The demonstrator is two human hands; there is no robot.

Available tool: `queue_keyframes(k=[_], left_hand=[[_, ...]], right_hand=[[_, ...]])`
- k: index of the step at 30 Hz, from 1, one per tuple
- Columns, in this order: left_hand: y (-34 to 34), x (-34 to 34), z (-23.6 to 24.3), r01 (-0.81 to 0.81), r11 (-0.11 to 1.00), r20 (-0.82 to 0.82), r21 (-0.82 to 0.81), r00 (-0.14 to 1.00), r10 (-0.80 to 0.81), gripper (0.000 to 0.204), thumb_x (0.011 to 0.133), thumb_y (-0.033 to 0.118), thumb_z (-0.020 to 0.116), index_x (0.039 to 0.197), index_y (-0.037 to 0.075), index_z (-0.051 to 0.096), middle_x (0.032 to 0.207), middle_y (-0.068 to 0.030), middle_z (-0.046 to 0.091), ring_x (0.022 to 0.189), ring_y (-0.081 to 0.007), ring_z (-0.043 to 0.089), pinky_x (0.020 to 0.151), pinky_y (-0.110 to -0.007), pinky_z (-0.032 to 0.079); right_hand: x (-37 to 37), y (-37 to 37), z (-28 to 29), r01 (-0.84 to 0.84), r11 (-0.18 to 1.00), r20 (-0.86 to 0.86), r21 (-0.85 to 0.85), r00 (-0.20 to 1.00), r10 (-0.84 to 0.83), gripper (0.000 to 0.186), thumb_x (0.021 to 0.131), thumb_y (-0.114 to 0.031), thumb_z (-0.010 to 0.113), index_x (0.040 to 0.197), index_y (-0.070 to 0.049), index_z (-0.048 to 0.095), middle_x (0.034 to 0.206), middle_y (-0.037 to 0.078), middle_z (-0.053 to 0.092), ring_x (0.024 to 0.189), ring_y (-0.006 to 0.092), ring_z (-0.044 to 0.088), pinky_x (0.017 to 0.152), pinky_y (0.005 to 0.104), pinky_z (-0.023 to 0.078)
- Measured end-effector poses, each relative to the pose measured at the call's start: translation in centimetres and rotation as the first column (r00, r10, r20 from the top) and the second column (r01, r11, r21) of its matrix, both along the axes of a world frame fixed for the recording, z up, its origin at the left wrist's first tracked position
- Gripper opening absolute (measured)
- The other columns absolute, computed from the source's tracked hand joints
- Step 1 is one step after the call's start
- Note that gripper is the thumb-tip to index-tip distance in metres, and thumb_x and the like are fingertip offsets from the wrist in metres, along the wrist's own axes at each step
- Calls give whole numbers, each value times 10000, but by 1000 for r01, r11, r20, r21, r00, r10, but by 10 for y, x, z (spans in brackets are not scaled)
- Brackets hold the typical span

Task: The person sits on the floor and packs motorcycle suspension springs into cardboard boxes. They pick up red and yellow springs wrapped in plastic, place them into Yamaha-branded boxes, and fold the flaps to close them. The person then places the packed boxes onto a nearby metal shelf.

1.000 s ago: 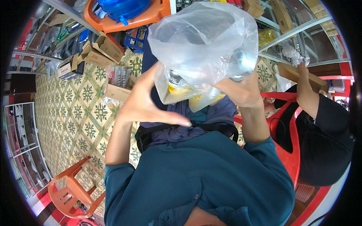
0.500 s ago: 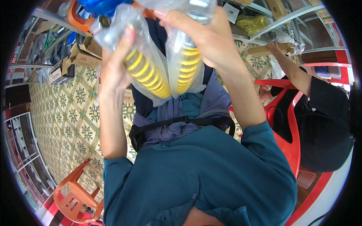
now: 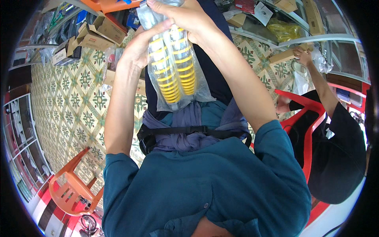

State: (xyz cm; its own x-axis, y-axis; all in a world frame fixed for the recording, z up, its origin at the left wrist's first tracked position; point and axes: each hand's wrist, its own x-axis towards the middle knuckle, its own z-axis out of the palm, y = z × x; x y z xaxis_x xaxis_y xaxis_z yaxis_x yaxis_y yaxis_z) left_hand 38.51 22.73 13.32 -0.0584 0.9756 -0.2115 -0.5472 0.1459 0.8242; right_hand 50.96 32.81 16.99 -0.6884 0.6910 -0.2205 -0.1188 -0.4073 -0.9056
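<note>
Two shock absorbers with yellow coil springs, the left one [image 3: 165, 75] and the right one [image 3: 185, 69], lie side by side in clear plastic bags above my lap. Their upper ends point away from me, and the loose ends of the bags hang toward my waist. My left hand [image 3: 139, 48] grips the left one from the side, its thumb reaching across the plastic. Around the upper ends of both, my right hand [image 3: 196, 20] is closed, fingers partly hidden. The bags touch each other.
Open cardboard boxes [image 3: 96, 36] stand at the far left, beside an orange chair edge [image 3: 108, 5]. Another orange chair [image 3: 73, 191] is at lower left. On the right, a co-worker's hand [image 3: 303, 56] touches a long carton [image 3: 282, 56] near metal shelving, behind a red chair [image 3: 310, 134].
The two shock absorbers, held apart and tilted before, are now together, nearly parallel. My left hand has come closer to my right. The co-worker's hand has shifted slightly along the carton.
</note>
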Motion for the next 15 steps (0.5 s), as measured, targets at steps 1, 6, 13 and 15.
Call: queue_keyframes(k=[1, 6, 13, 15], left_hand=[[-1, -2, -3, 17, 1000, -57, -13, 998, -18, 573, 921, 261, 797, 1349, -39, 562, 1208, -152, 715, 1018, -230, 744, 884, -378, 623], [-1, -4, -8, -36, 992, -90, -118, 996, 25, 471, 835, 84, 825, 1246, -43, 632, 1089, -137, 737, 967, -241, 753, 861, -392, 622], [-7, -10, -23, -115, 984, 79, -137, 989, 126, 475, 815, 16, 791, 1251, -61, 619, 1076, -156, 727, 940, -258, 752, 840, -410, 630], [-14, -12, -30, -114, 989, 255, -90, 958, 134, 449, 792, 11, 815, 1206, -59, 654, 1073, -151, 738, 919, -235, 753, 802, -385, 631]], right_hand=[[0, 3, -6, -10, 1000, -5, -15, 1000, 10, 354, 969, -286, 753, 1141, 21, 717, 1028, 83, 746, 870, 148, 707, 737, 301, 560], [-10, 3, -13, -13, 993, -18, -113, 1000, 11, 376, 976, -307, 723, 1160, 20, 697, 1005, 92, 739, 826, 158, 701, 734, 310, 566], [12, -9, -7, -208, 898, 168, 388, 974, 153, 556, 931, -405, 770, 1260, 30, 662, 1142, 127, 723, 1052, 146, 677, 892, 293, 536], [18, -20, -5, -159, 873, 105, 461, 987, 124, 588, 810, -396, 877, 1182, 23, 698, 1061, 113, 753, 982, 151, 711, 879, 306, 545]])
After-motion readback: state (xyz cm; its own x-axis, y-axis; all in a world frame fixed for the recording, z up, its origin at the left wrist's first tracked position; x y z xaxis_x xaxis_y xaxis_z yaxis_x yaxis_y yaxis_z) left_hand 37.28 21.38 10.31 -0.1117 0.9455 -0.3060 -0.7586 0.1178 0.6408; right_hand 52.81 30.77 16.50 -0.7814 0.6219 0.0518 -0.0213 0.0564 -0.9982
